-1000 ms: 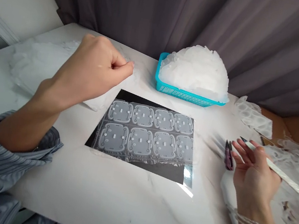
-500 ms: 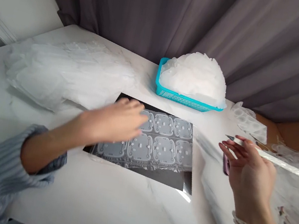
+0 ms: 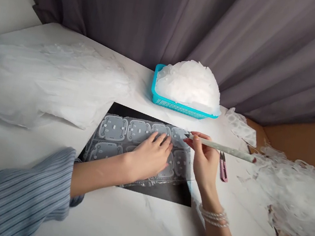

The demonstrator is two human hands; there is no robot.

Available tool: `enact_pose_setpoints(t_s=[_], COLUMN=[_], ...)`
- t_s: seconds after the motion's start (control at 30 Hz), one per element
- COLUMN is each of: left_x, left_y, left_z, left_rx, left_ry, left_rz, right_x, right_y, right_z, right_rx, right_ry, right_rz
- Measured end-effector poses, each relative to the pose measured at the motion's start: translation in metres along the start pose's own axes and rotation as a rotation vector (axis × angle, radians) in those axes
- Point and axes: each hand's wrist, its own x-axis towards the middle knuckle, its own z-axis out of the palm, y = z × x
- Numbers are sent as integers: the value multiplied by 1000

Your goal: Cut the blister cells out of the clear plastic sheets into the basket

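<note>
A translucent sheet of moulded square parts (image 3: 119,129) lies on a black mat (image 3: 163,190) in the middle of the white table (image 3: 132,227). My left hand (image 3: 149,155) rests flat on the sheet, fingers stretched out over its right half. My right hand (image 3: 204,161) is closed on a thin white pen-like tool (image 3: 225,149), its dark tip pointing left at the sheet's upper right corner.
A teal basket (image 3: 174,105) heaped with white translucent pieces stands behind the mat. A broad pile of clear sheets (image 3: 42,77) covers the table's left. Purple snips (image 3: 223,168) lie right of the mat. Loose white scrap (image 3: 298,200) spreads at the right, over a brown surface. Grey curtain behind.
My left hand came down from the far left pile onto the sheet and flattened. My right hand moved left with the tool, from beside the snips to the sheet's upper right corner.
</note>
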Motion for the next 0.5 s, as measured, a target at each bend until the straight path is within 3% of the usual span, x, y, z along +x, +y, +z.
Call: enact_pose_setpoints(t_s=[0.17, 0.33, 0.5], left_x=[-5, 2, 7], left_y=[-13, -36, -44], left_z=[2, 3, 5], left_rx=[-56, -116, -172], left_ry=[28, 40, 33], left_rz=[40, 118, 120], right_x=[-5, -8, -5], right_y=[-1, -2, 0], right_z=[3, 5, 18], right_rx=[-289, -344, -367], right_ry=[-122, -149, -172], right_rz=[-77, -64, -139])
